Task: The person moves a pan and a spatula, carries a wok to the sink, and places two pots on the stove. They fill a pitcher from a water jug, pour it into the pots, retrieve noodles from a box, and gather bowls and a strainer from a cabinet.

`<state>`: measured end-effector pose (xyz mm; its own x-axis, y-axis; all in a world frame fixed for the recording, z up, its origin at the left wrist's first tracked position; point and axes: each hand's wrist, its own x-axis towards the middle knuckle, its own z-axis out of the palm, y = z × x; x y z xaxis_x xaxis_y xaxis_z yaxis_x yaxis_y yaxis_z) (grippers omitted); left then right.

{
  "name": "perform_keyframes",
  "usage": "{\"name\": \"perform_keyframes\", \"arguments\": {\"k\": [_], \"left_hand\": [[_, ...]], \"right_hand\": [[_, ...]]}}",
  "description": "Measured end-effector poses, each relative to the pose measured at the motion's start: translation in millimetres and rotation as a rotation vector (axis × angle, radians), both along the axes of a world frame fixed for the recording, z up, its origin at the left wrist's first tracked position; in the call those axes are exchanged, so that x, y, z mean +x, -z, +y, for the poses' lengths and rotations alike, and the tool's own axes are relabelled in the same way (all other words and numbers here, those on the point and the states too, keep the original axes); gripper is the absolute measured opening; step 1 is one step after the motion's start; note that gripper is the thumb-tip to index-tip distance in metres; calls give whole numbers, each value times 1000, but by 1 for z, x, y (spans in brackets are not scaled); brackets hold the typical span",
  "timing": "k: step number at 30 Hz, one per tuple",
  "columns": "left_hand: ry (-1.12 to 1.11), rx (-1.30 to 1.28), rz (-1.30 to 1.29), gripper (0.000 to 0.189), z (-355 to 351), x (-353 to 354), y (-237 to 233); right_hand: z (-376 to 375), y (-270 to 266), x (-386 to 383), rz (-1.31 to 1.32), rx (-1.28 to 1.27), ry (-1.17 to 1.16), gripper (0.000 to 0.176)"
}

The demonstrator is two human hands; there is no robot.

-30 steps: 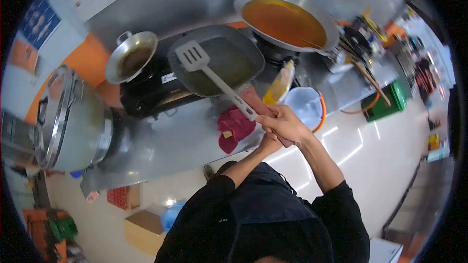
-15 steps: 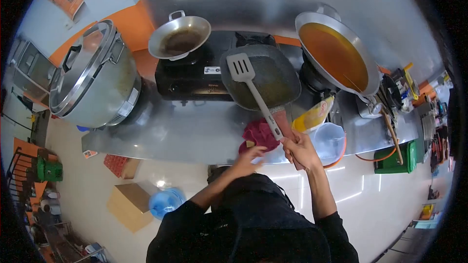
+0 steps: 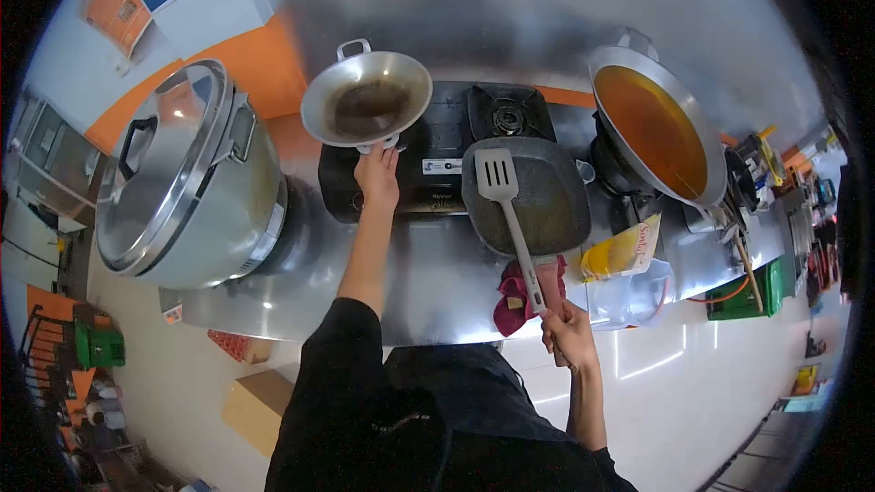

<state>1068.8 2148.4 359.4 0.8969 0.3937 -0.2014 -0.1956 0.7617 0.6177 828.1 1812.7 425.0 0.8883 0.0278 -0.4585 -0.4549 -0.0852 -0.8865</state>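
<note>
Pan (image 3: 558,205) rounded-square, dark, speckled; spatula (image 3: 518,230) grey, slotted.

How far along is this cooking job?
Seemingly partway. Done: the square pan is off the back burner, its bottom looking oily. In hand: the right hand holds that pan and the spatula; the left hand is at the small wok. Left, perhaps: settling both pans, since that burner is bare. The pictures don't settle more.

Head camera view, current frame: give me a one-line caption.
Left hand at the near handle of a round silver wok; right hand gripping a square dark pan and grey slotted spatula.
</note>
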Motion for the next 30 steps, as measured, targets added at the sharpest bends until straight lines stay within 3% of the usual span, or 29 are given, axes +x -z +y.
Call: {"name": "perform_keyframes", "arguments": {"k": [2, 11, 18, 27, 30], "left_hand": [[-57, -52, 5, 31, -2, 3, -4], [-54, -159, 8, 32, -3, 10, -3], [-43, -64, -122, 32, 9, 0, -8], [17, -44, -148, 23, 23, -70, -20], [4, -12, -147, 18, 14, -118, -30]], "right_hand": [[10, 0, -5, 14, 14, 47, 15], [38, 1, -10, -18, -35, 137, 15], [41, 0, -12, -38, 7, 143, 14], [22, 2, -15, -48, -64, -31, 16], [12, 5, -24, -103, -70, 33, 14]]}}
